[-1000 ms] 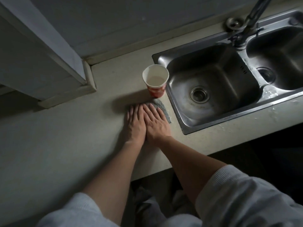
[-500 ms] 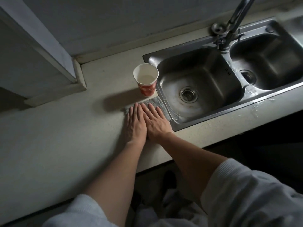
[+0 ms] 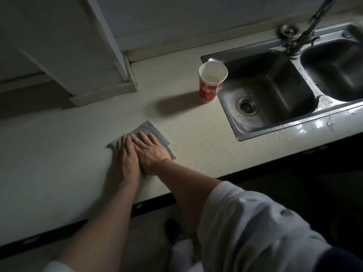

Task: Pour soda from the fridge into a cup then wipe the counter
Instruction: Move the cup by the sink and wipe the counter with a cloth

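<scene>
A grey cloth (image 3: 147,129) lies flat on the pale counter (image 3: 59,154). My left hand (image 3: 126,158) and my right hand (image 3: 151,152) press on it side by side with straight fingers, the right partly over the left. A red paper cup (image 3: 210,83) with clear liquid inside stands upright at the sink's left rim, well beyond and to the right of the cloth.
A steel double sink (image 3: 235,122) with a tap (image 3: 306,30) fills the right side. A white cabinet corner (image 3: 106,83) juts onto the counter at the back left. The counter's front edge (image 3: 153,203) runs just below my wrists.
Both hands have slid the cloth away from the cup and sink, leftward and toward the counter's front edge. The cup has stayed in place.
</scene>
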